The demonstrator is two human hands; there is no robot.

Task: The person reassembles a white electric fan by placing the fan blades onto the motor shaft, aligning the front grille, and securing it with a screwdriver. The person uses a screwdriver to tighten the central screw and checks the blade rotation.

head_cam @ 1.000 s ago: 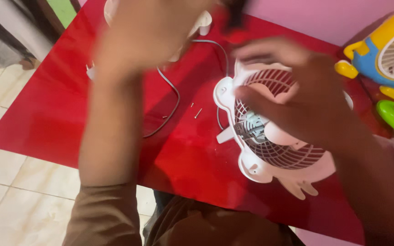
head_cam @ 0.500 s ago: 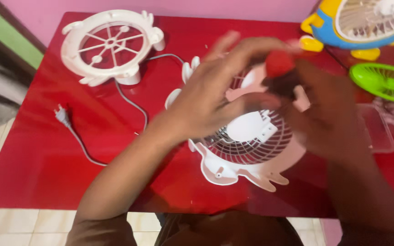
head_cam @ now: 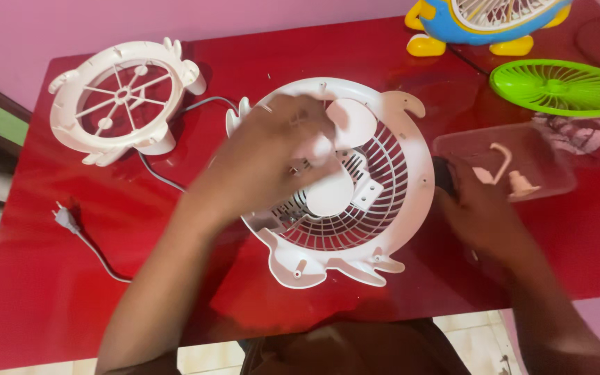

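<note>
Red shiny table (head_cam: 50,292) fills the frame; left hand (head_cam: 272,160) fingers grip white round plastic fan (head_cam: 383,208) blades at centre, right hand (head_cam: 484,219) curled beside its rim, grip unclear.

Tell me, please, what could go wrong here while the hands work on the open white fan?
The left hand lies on the bare fan blades, which might bend or crack under pressure. The fan's grey cord trails behind that forearm, so a pull could drag the white front grille. The right hand is close to the clear tray and might knock its small parts out.
</note>
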